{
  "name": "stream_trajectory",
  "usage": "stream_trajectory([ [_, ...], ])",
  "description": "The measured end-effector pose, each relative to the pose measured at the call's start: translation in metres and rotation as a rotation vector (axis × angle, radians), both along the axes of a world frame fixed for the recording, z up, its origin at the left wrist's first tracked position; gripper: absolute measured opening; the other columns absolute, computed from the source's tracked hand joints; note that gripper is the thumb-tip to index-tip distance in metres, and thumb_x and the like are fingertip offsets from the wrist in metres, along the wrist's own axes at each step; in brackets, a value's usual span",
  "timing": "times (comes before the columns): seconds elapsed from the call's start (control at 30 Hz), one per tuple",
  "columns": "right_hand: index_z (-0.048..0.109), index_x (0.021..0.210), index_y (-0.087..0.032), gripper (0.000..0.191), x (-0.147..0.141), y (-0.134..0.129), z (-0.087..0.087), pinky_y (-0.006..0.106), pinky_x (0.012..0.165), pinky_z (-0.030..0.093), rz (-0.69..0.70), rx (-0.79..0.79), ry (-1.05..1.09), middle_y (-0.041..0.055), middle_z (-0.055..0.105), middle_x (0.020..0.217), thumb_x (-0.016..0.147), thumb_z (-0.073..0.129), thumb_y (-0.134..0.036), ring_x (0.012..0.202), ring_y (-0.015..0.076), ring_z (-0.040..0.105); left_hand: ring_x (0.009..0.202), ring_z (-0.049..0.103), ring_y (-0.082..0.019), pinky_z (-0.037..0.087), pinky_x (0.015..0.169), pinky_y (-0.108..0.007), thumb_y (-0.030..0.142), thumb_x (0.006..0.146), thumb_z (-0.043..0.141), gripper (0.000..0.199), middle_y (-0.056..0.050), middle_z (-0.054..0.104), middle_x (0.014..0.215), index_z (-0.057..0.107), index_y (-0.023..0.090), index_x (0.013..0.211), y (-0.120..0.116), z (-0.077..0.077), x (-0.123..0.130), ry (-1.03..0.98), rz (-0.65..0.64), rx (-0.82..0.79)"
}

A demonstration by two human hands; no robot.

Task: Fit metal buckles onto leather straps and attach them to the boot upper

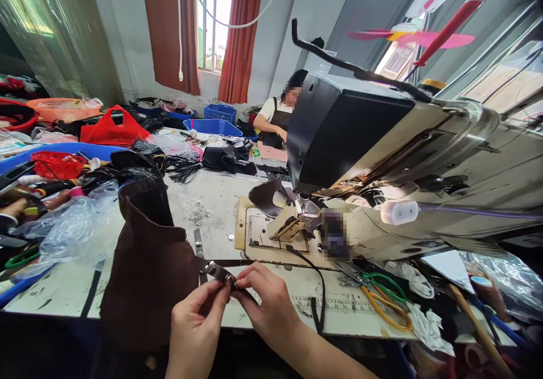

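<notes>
A dark brown leather piece (153, 277) hangs over the front edge of the white worktable (169, 302). From its right side runs a narrow dark strap (217, 271) with metal snaps. My left hand (199, 322) pinches the strap near its end between thumb and finger. Close against it, my right hand (267, 297) grips the same strap end with fingers bent. The exact fingertip contact is partly hidden. Another strip with snaps (198, 243) lies on the table just behind the strap.
A sewing machine (352, 136) stands at right, its post rising from the table. Scissors (384, 305) with yellow handles and a white cloth lie right of my hands. Plastic bags (80, 226) crowd the left. A person (275, 116) sits behind.
</notes>
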State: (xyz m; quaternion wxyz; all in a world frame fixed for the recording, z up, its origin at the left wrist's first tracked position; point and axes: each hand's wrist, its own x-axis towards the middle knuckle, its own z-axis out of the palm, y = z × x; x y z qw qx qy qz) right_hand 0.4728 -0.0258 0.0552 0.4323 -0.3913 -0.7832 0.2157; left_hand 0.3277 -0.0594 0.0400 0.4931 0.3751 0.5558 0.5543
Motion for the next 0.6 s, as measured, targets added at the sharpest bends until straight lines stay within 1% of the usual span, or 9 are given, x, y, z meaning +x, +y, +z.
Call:
stream_trajectory([
  [0.07, 0.062, 0.079, -0.020, 0.013, 0.004, 0.003, 0.000, 0.026, 0.066, 0.052, -0.006, -0.097, 0.009, 0.0028, 0.066, 0.080, 0.075, 0.068, -0.009, 0.072, 0.0152, 0.064, 0.087, 0.071, -0.025, 0.057, 0.078, -0.025, 0.040, 0.066, 0.081, 0.032, -0.008, 0.077, 0.092, 0.077, 0.019, 0.090, 0.001, 0.000, -0.001, -0.061, -0.079, -0.023],
  [0.13, 0.064, 0.079, -0.019, 0.017, 0.006, 0.004, 0.001, 0.025, 0.063, 0.050, -0.022, -0.211, 0.010, 0.0003, 0.065, 0.075, 0.069, 0.073, -0.009, 0.067, 0.0140, 0.062, 0.085, 0.071, -0.025, 0.058, 0.076, -0.025, 0.040, 0.064, 0.083, 0.033, -0.008, 0.077, 0.090, 0.077, 0.018, 0.087, 0.004, 0.000, -0.001, -0.113, -0.113, -0.046],
  [0.2, 0.065, 0.075, -0.019, 0.017, 0.006, 0.003, 0.003, 0.024, 0.060, 0.048, -0.026, -0.313, 0.014, -0.0015, 0.065, 0.069, 0.067, 0.077, -0.011, 0.063, 0.0130, 0.060, 0.080, 0.072, -0.025, 0.059, 0.073, -0.026, 0.041, 0.062, 0.084, 0.033, -0.008, 0.077, 0.085, 0.077, 0.018, 0.084, 0.006, -0.001, -0.001, -0.146, -0.095, -0.054],
  [0.27, 0.065, 0.068, -0.019, 0.015, 0.005, 0.002, 0.005, 0.023, 0.059, 0.045, -0.026, -0.365, 0.034, -0.0021, 0.065, 0.065, 0.066, 0.080, -0.015, 0.061, 0.0127, 0.059, 0.079, 0.072, -0.025, 0.059, 0.072, -0.026, 0.040, 0.060, 0.085, 0.033, -0.008, 0.077, 0.083, 0.077, 0.018, 0.083, 0.006, -0.003, -0.001, -0.161, -0.063, -0.042],
  [0.37, 0.064, 0.065, -0.018, 0.017, 0.004, -0.001, 0.011, 0.023, 0.058, 0.043, -0.013, -0.392, 0.091, -0.0030, 0.063, 0.063, 0.065, 0.081, -0.016, 0.060, 0.0117, 0.057, 0.082, 0.072, -0.025, 0.060, 0.074, -0.026, 0.038, 0.061, 0.085, 0.031, -0.007, 0.077, 0.085, 0.077, 0.019, 0.084, 0.003, -0.005, -0.004, -0.158, -0.043, -0.024],
  [0.5, 0.061, 0.063, -0.019, 0.019, 0.007, 0.000, 0.018, 0.022, 0.055, 0.042, 0.065, -0.433, 0.090, -0.0042, 0.059, 0.062, 0.066, 0.078, -0.013, 0.059, 0.0109, 0.054, 0.081, 0.072, -0.025, 0.060, 0.074, -0.027, 0.036, 0.063, 0.084, 0.030, -0.007, 0.077, 0.086, 0.077, 0.020, 0.087, -0.004, -0.006, -0.009, -0.140, -0.116, -0.006],
  [0.57, 0.061, 0.064, -0.019, 0.017, 0.008, -0.001, 0.017, 0.022, 0.056, 0.042, 0.062, -0.378, 0.059, -0.0036, 0.059, 0.064, 0.067, 0.074, -0.008, 0.060, 0.0115, 0.055, 0.078, 0.072, -0.025, 0.060, 0.071, -0.027, 0.034, 0.060, 0.086, 0.029, -0.007, 0.077, 0.083, 0.077, 0.020, 0.084, -0.006, -0.005, -0.009, -0.141, -0.132, 0.007],
  [0.6, 0.062, 0.067, -0.019, 0.017, 0.007, -0.003, 0.016, 0.022, 0.057, 0.044, 0.055, -0.335, 0.046, -0.0029, 0.060, 0.066, 0.067, 0.071, -0.005, 0.062, 0.0120, 0.056, 0.076, 0.072, -0.024, 0.060, 0.070, -0.026, 0.034, 0.059, 0.087, 0.029, -0.006, 0.077, 0.081, 0.077, 0.020, 0.082, -0.006, -0.005, -0.008, -0.135, -0.114, 0.016],
])
